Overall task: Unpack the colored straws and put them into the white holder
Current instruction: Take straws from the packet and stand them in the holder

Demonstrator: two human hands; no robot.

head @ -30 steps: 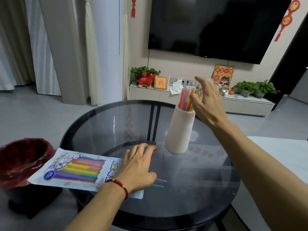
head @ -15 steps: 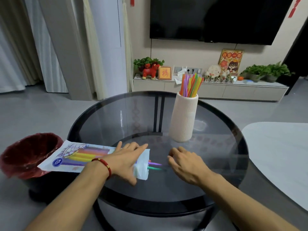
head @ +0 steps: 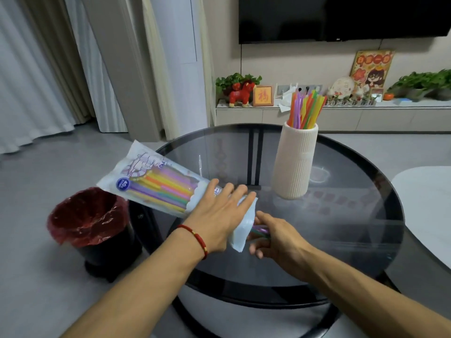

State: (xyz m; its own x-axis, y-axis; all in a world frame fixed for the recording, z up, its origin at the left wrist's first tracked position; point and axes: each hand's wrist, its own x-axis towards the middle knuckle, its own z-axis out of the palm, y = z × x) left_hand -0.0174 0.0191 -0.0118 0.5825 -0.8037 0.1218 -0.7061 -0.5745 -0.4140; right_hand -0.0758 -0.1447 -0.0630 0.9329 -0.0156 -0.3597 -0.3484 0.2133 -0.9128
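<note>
- The left hand (head: pixel 219 217) reaches in from the lower left, back of the hand up, a red cord bracelet (head: pixel 195 237) on its wrist; its fingers (head: pixel 234 191) wrap over the open end of the straw packet (head: pixel 166 186) and hold it lifted off the table (head: pixel 341 240), the closed end tilted up toward the left.
- The right hand (head: pixel 275 237) comes in from the lower right, just beside the packet's mouth; its fingers are curled around a few straw ends (head: pixel 260 231) that stick out of the packet, purple and green as far as the blur allows.
- Through the clear packet show yellow, pink, purple, orange and green straws lying side by side.
- The white holder (head: pixel 295 164), tall and ribbed, stands upright on the dark glass table, apart from both hands toward the far side; a bunch of colored straws (head: pixel 305 108) stands in it, fanning out above the rim.
- A blue round badge on the packet reads "40"; the other print on it is too blurred to read.
- A black bin with a red liner (head: pixel 90 215) sits on the floor left of the table, below the packet's raised end.
</note>
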